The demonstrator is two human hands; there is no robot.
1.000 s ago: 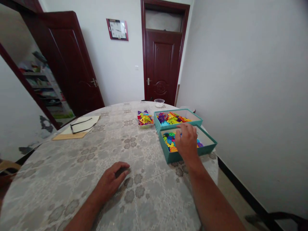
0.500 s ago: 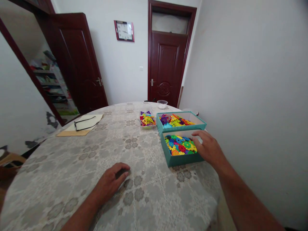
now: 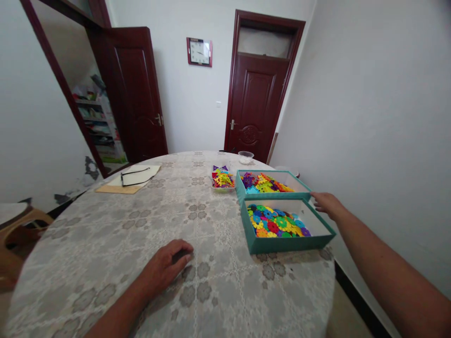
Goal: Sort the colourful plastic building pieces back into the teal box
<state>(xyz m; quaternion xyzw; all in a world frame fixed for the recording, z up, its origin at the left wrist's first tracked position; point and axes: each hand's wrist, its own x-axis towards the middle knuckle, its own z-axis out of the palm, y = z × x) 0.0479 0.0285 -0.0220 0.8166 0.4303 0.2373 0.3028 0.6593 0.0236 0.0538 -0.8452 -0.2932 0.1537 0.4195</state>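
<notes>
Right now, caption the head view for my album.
Left hand on tablecloth, right hand beside two teal boxes of colourful pieces.

You cannot tell whether your bare right hand [image 3: 327,205] touches the far teal rectangular box [image 3: 240,188]; the view's left edge crops the tan plastic stool [image 3: 12,235].

this looks like a room in a home — a round table [image 3: 116,244] under a floral cloth [image 3: 225,295], eyeglasses [image 3: 136,183] lying on paper [image 3: 137,176] near its far-left edge, and beyond its far edge a wall clock [image 3: 199,51] between two dark red panelled doors [image 3: 259,98], the left one open on crowded shelves [image 3: 98,126].
</notes>
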